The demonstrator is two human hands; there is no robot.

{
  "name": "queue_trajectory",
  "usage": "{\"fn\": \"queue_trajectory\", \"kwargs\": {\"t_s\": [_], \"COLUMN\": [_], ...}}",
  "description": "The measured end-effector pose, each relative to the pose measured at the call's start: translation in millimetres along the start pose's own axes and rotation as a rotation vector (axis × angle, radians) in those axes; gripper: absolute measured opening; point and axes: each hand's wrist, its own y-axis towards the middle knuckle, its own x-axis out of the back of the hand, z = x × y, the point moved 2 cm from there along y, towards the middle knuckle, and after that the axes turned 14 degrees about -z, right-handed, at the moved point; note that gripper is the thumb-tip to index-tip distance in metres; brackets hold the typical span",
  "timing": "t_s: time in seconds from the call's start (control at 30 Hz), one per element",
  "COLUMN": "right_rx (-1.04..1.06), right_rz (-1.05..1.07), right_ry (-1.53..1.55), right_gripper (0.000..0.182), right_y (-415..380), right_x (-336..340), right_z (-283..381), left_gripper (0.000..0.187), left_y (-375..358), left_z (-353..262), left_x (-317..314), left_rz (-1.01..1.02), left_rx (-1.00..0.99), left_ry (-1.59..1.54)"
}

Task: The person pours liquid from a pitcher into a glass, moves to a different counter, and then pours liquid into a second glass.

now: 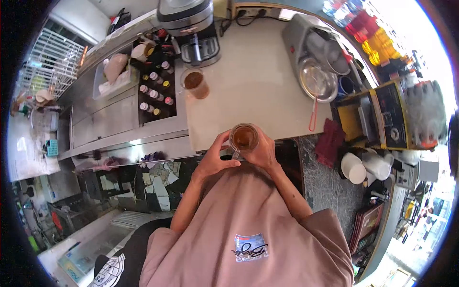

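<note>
A clear glass mug (pixel 244 138) of brown liquid is at the front edge of the pale counter, close to my chest. My left hand (pixel 215 160) curves round its left side, near the handle. My right hand (pixel 263 150) wraps round the mug's right side. Farther back on the counter stands a second glass (pixel 195 83) with brown contents, touched by neither hand. Behind that glass is a coffee machine (pixel 191 36) with a black handle.
Small bottles (pixel 155 93) fill a dark recess at the left, beside a plastic tub (pixel 114 76). At the right are a metal strainer (pixel 318 81) with a red handle, a maroon cloth (pixel 330 142), white cups (pixel 353 167) and a yellow-black machine (pixel 389 115).
</note>
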Motion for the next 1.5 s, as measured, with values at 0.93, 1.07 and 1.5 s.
{"fn": "queue_trajectory", "kwargs": {"t_s": [0.93, 1.07, 1.5], "right_rx": [-0.016, -0.028, 0.019], "right_rz": [0.267, 0.249, 0.245], "right_ry": [0.009, 0.043, 0.062], "right_gripper": [0.076, 0.075, 0.068], "right_y": [51, 50, 58], "right_x": [-120, -125, -126], "right_z": [8, 6, 11], "left_gripper": [0.086, 0.082, 0.087], "left_y": [25, 23, 23], "left_z": [14, 16, 17], "left_x": [75, 78, 86], "left_rz": [-0.374, -0.404, -0.397], "left_rx": [-0.167, -0.092, -0.053], "left_ry": [0.325, 0.371, 0.393]}}
